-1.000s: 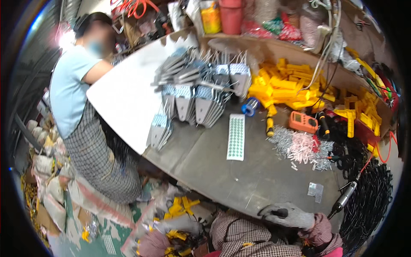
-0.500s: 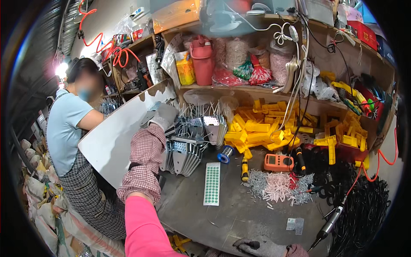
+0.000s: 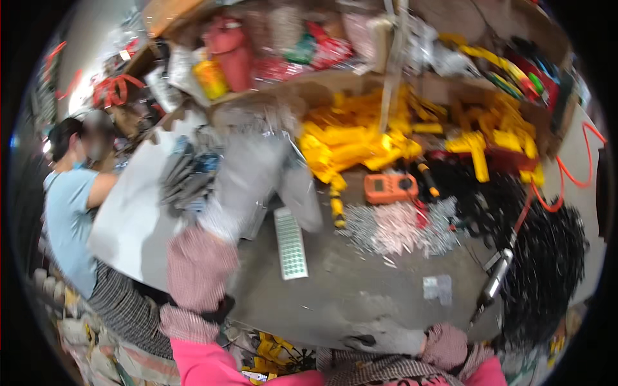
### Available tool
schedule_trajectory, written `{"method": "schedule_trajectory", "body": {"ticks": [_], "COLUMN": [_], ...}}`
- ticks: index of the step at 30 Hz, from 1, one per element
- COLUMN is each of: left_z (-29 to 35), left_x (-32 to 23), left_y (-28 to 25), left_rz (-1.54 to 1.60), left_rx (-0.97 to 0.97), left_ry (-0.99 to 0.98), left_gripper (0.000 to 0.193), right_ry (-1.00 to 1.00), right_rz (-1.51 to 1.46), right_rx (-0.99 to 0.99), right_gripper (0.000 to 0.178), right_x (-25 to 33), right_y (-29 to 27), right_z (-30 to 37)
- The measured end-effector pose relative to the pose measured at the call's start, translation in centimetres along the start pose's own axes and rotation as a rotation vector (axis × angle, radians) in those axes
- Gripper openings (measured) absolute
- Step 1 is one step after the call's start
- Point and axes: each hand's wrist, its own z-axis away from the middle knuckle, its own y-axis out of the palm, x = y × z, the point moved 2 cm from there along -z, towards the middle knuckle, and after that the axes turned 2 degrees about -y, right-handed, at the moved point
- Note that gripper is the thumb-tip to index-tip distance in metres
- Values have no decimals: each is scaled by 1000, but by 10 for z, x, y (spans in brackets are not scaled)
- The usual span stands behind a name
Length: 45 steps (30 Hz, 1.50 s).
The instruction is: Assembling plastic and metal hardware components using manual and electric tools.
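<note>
Metal plates (image 3: 188,179) are lying piled on the desk (image 3: 360,286), w/ gloved L hand (image 3: 248,177) covering part of them & gloved R hand (image 3: 386,341) staying low by the near edge.
Far L, a co-worker (image 3: 72,209) in a light blue top is standing behind a white board (image 3: 132,222); plates are showing on both sides of L hand, fingers blurring too much, can't tell if wide, narrow or gripping. Just R of that, a green-dotted sheet (image 3: 291,248) is lying flat, then yellow parts (image 3: 367,145) are heaping up at the back. R hand's fingers are blurring too, can't tell. An orange meter (image 3: 391,188) is sitting behind pink & grey bits (image 3: 396,228); far R, a pen-shaped tool (image 3: 497,280) is lying nr black cords (image 3: 547,270).
</note>
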Motion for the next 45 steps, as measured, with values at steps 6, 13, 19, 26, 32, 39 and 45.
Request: {"method": "schedule_trajectory", "body": {"ticks": [6, 13, 19, 26, 32, 39, 45], "left_z": [99, 128, 157, 124, 173, 197, 178], "left_x": [-244, -245, -293, -217, -190, -186, -193], "left_y": [20, 39, 19, -2, 32, 56, 52], "left_rz": [544, 958, 851, 952, 1153, 1207, 1475], "left_rx": [104, 240, 128, 286, 460, 368, 512], "left_ry": [102, 348, -164, -122, -158, -318, -302], "left_gripper": [39, 87, 102, 95, 82, 78, 78], "right_ry": [-97, 643, 767, 149, 65, 239, 228], "right_rz": [-230, 783, 996, 264, 622, 103, 483], "right_rx": [152, -588, -568, -445, -317, -497, -176], "right_gripper": [32, 22, 14, 39, 40, 34, 40], "right_x": [46, -49, -119, 19, 20, 12, 10], "right_y": [-31, -246, -265, -153, -61, -47, -39], "right_z": [36, 71, 50, 21, 0, -7, -7]}}
